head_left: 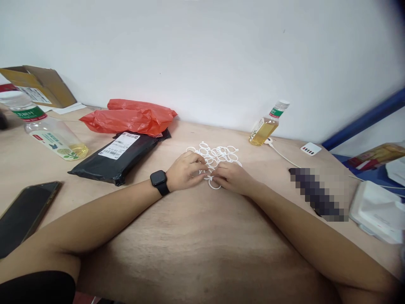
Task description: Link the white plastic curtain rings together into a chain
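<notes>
Several thin white plastic rings [222,154], some with a small knob or eyelet on the rim, lie in a loose overlapping heap on the wooden table. At the heap's near left side is my left hand [186,171], a black watch on its wrist, fingers bent and closed at a ring. My right hand [232,177] meets it from the right, thumb and fingertips pinched on a white ring [215,184] at the near edge. The fingertips of both hands almost touch, and they partly cover the rings between them.
Left of the hands lie a black parcel [126,162], a red plastic bag [126,118], a phone [28,211] and a tilted-looking bottle [52,135]. A cardboard box [47,86] stands behind. Rightward are another bottle [265,126], a charger [311,148] with cable, and a white case [378,211].
</notes>
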Action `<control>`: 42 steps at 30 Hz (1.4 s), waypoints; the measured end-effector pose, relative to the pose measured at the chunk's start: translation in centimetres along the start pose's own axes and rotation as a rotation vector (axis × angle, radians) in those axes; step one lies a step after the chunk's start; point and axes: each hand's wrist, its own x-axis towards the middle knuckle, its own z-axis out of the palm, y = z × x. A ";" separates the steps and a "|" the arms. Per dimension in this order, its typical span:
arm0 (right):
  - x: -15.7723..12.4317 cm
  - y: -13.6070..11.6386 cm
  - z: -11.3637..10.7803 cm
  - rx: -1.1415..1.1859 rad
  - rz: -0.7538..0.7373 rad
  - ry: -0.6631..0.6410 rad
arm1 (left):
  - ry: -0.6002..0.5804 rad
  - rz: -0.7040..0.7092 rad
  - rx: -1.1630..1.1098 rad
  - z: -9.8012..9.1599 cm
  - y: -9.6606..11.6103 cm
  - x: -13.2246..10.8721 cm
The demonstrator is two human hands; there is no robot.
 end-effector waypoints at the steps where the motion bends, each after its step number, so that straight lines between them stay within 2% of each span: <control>1: 0.0 -0.1 0.0 0.007 0.017 0.020 | 0.016 0.052 -0.011 0.1 0.0 0.0; 4: 0.0 -0.5 0.1 0.074 0.075 0.131 | 0.078 0.157 -0.017 0.4 0.0 0.0; 8: 0.1 -1.6 0.3 0.148 0.090 0.223 | 0.156 0.167 -0.003 0.3 0.0 -0.1; 14: 0.5 -2.9 0.7 0.148 0.097 0.166 | 0.177 0.232 -0.041 0.3 0.1 0.0; 22: 0.4 -3.0 1.0 0.069 0.057 0.108 | 0.208 0.225 0.026 0.5 0.6 0.0; 31: 0.7 -3.1 1.5 -0.012 0.009 0.147 | 0.222 0.158 0.006 0.1 0.9 -0.1; 39: 0.7 -4.8 1.0 -0.119 -0.266 0.167 | 0.270 -0.031 -0.139 -0.3 -0.1 -0.2; 42: 0.6 -5.3 1.0 -0.144 -0.357 0.101 | 0.274 -0.147 -0.140 -0.1 -0.7 -0.1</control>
